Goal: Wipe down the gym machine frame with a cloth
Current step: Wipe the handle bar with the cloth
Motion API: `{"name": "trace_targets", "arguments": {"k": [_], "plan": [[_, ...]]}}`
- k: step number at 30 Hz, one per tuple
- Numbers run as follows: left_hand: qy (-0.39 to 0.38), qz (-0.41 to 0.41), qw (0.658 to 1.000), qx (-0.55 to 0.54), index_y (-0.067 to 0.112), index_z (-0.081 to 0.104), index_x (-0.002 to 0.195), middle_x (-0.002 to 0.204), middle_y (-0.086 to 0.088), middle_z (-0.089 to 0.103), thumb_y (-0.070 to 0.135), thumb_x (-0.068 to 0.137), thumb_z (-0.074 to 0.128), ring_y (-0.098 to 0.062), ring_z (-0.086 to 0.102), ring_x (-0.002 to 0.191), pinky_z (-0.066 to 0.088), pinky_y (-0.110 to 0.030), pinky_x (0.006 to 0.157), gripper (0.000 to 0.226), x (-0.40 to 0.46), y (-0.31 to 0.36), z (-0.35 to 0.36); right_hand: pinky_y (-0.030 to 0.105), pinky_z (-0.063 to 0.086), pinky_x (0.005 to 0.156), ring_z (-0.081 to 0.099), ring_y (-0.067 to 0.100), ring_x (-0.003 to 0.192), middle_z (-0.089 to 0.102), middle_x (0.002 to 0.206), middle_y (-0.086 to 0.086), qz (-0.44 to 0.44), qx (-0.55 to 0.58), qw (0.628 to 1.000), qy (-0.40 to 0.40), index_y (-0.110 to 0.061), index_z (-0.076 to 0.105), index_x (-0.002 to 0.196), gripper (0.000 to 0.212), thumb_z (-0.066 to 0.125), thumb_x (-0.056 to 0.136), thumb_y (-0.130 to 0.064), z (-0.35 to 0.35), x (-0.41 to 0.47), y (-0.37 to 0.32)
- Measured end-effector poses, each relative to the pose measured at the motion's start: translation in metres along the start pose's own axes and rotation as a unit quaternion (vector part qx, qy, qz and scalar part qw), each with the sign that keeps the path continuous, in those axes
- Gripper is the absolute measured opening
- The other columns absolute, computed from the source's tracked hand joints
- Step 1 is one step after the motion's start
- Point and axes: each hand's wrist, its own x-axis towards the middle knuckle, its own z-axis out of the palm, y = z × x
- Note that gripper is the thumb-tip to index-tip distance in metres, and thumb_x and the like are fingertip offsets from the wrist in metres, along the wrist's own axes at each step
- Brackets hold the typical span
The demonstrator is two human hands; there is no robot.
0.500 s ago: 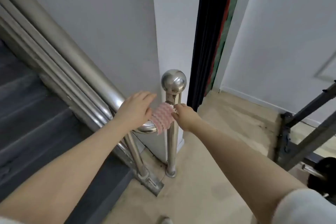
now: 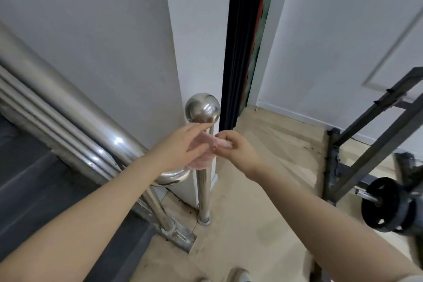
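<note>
A pink and white cloth (image 2: 201,160) hangs bunched between both hands in front of a steel newel post (image 2: 203,190) topped by a shiny ball (image 2: 202,107). My right hand (image 2: 235,151) pinches the cloth's upper edge. My left hand (image 2: 180,146) has its fingers stretched over the cloth's left side, touching it; a firm grip is not clear. The dark gym machine frame (image 2: 366,142) stands at the right, well apart from both hands, with a black weight plate (image 2: 386,205) on a bar.
A steel stair handrail (image 2: 68,107) slopes down from the upper left to the post, with dark stairs (image 2: 34,190) below it. A white wall corner stands behind the post, with a dark curtain (image 2: 240,41) beside it. Beige floor (image 2: 263,224) lies between post and machine.
The cloth has come off the handrail's end and is gathered between my hands. My left hand moved right onto the cloth. The view shifted, showing more of the gym machine.
</note>
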Motion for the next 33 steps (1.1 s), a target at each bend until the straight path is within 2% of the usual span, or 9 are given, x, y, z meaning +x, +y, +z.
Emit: {"name": "trace_targets", "arguments": {"k": [4, 8, 11, 16, 20, 24, 28, 31, 33], "plan": [[-0.084, 0.080, 0.991, -0.067, 0.043, 0.029, 0.141, 0.142, 0.028, 0.026, 0.044, 0.080, 0.068, 0.008, 0.026, 0.127, 0.025, -0.021, 0.108, 0.072, 0.019, 0.053, -0.007, 0.024, 0.048, 0.067, 0.060, 0.009, 0.070, 0.065, 0.073, -0.005, -0.018, 0.040, 0.999, -0.017, -0.014, 0.059, 0.082, 0.016, 0.067, 0.084, 0.000, -0.070, -0.053, -0.036], [-0.125, 0.113, 0.968, -0.186, 0.043, 0.043, 0.121, 0.126, 0.034, 0.043, 0.040, 0.071, 0.078, 0.024, 0.034, 0.114, 0.028, -0.004, 0.095, 0.061, 0.024, 0.122, -0.001, 0.041, 0.049, 0.087, 0.064, 0.024, 0.096, 0.070, 0.096, 0.005, -0.022, 0.052, 0.998, -0.019, -0.019, 0.066, 0.081, 0.015, 0.066, 0.077, -0.005, -0.124, -0.105, -0.063], [-0.130, 0.124, 0.941, -0.287, 0.039, 0.044, 0.114, 0.118, 0.017, 0.059, 0.031, 0.070, 0.081, 0.006, 0.050, 0.117, 0.038, -0.022, 0.103, 0.058, 0.015, 0.171, 0.017, 0.038, 0.049, 0.085, 0.063, 0.022, 0.094, 0.069, 0.095, 0.004, -0.013, 0.049, 0.999, -0.019, -0.028, 0.073, 0.077, 0.023, 0.066, 0.076, -0.006, -0.155, -0.150, -0.073], [-0.132, 0.100, 0.934, -0.316, 0.030, 0.058, 0.113, 0.102, 0.008, 0.070, 0.014, 0.078, 0.075, -0.010, 0.066, 0.095, 0.055, -0.034, 0.085, 0.041, -0.019, 0.246, 0.069, 0.020, 0.053, 0.066, 0.068, 0.010, 0.074, 0.071, 0.076, -0.003, 0.010, 0.052, 0.998, -0.019, -0.021, 0.074, 0.076, 0.035, 0.057, 0.086, 0.007, -0.212, -0.235, -0.064], [-0.081, 0.044, 0.954, -0.284, 0.020, 0.067, 0.088, 0.083, 0.000, 0.070, 0.019, 0.084, 0.070, -0.024, 0.066, 0.083, 0.053, -0.040, 0.077, 0.004, -0.050, 0.299, 0.118, 0.036, 0.055, 0.084, 0.066, 0.024, 0.090, 0.069, 0.093, 0.010, 0.055, 0.010, 0.998, -0.020, -0.006, 0.066, 0.099, 0.011, 0.062, 0.088, -0.004, -0.253, -0.300, -0.048], [-0.017, -0.054, 0.923, -0.381, 0.010, 0.067, 0.095, 0.093, -0.010, 0.072, 0.022, 0.090, 0.062, -0.026, 0.068, 0.085, 0.055, -0.044, 0.081, 0.014, -0.084, 0.357, 0.139, 0.049, 0.053, 0.091, 0.070, 0.029, 0.093, 0.072, 0.099, 0.012, 0.066, 0.002, 0.994, 0.091, -0.005, 0.066, 0.103, 0.024, 0.072, 0.084, -0.018, -0.283, -0.348, -0.037], [0.044, -0.142, 0.851, -0.504, 0.011, 0.066, 0.095, 0.083, -0.006, 0.069, 0.021, 0.096, 0.053, -0.018, 0.064, 0.073, 0.053, -0.033, 0.066, 0.016, -0.109, 0.414, 0.141, 0.033, 0.058, 0.080, 0.070, 0.019, 0.086, 0.072, 0.093, 0.006, 0.003, -0.057, 0.991, 0.118, -0.009, 0.066, 0.102, 0.022, 0.072, 0.085, -0.022, -0.295, -0.390, -0.038], [0.068, -0.171, 0.813, -0.552, 0.003, 0.063, 0.108, 0.095, -0.016, 0.068, 0.017, 0.098, 0.048, -0.025, 0.063, 0.081, 0.051, -0.038, 0.076, 0.023, -0.121, 0.452, 0.142, 0.012, 0.050, 0.066, 0.062, 0.000, 0.077, 0.067, 0.093, -0.005, -0.078, -0.146, 0.983, 0.074, -0.014, 0.067, 0.106, 0.018, 0.068, 0.088, -0.018, -0.294, -0.420, -0.038], [0.060, -0.169, 0.806, -0.565, 0.001, 0.064, 0.110, 0.102, -0.019, 0.068, 0.017, 0.098, 0.048, -0.027, 0.064, 0.084, 0.053, -0.036, 0.073, 0.027, -0.130, 0.477, 0.147, 0.008, 0.044, 0.069, 0.057, -0.005, 0.084, 0.060, 0.107, -0.010, -0.104, -0.183, 0.976, 0.050, -0.022, 0.063, 0.117, 0.032, 0.071, 0.085, -0.024, -0.294, -0.435, -0.028]]}}
